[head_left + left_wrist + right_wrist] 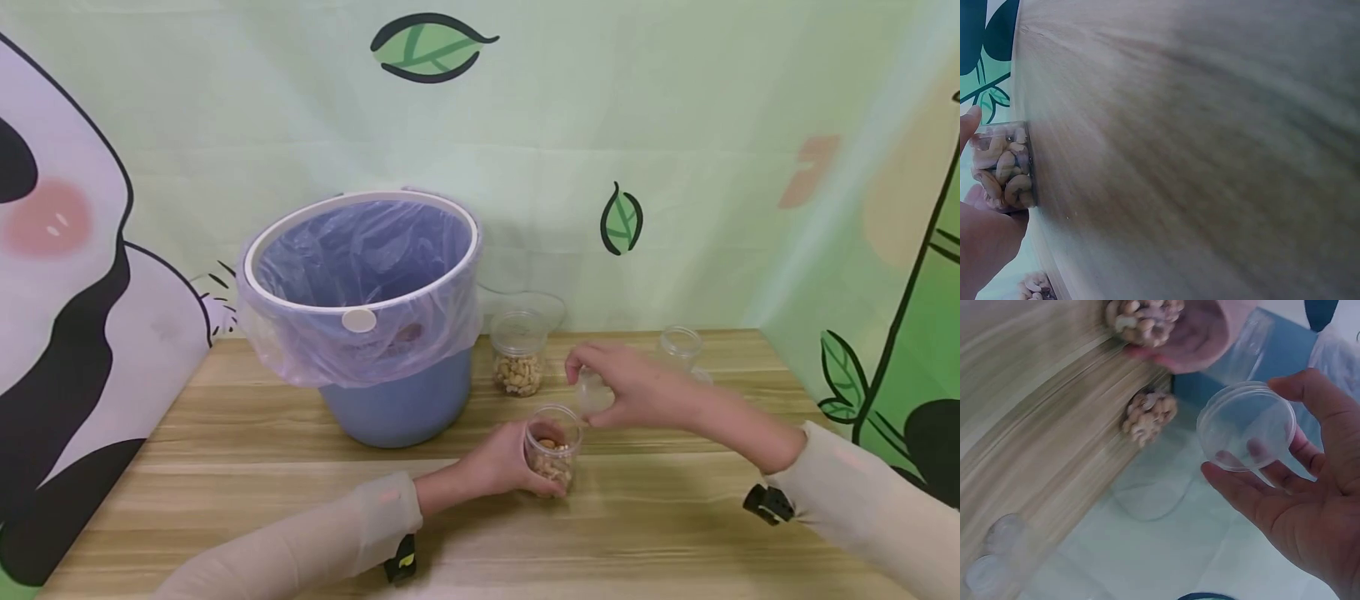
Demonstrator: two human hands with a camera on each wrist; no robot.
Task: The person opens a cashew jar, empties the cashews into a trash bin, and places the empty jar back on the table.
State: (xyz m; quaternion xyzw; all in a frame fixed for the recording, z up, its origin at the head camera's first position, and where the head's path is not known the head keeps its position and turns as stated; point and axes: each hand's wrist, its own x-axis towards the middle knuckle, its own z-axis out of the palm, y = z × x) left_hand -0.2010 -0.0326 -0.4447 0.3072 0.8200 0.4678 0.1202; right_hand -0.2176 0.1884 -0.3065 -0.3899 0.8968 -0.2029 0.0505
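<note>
My left hand (pixel 513 460) grips a clear jar (pixel 553 454) that stands on the wooden table, its mouth uncovered. Cashews (pixel 1004 169) fill its lower part, and an almond-like brown nut (pixel 549 444) shows on top. Just right of that jar, my right hand (pixel 637 385) holds a clear round lid (pixel 1247 428) by its rim, raised above the tabletop and apart from the jar. Behind them stands another clear jar (pixel 518 354) with cashews in its lower half.
A blue bin (pixel 397 408) lined with a translucent bag (pixel 300 333) stands left of the jars. Farther right, partly behind the right hand, is a small clear jar (pixel 681 342) with a clear lid (pixel 702 376) beside it. A printed cloth backdrop (pixel 540 167) rises behind the table.
</note>
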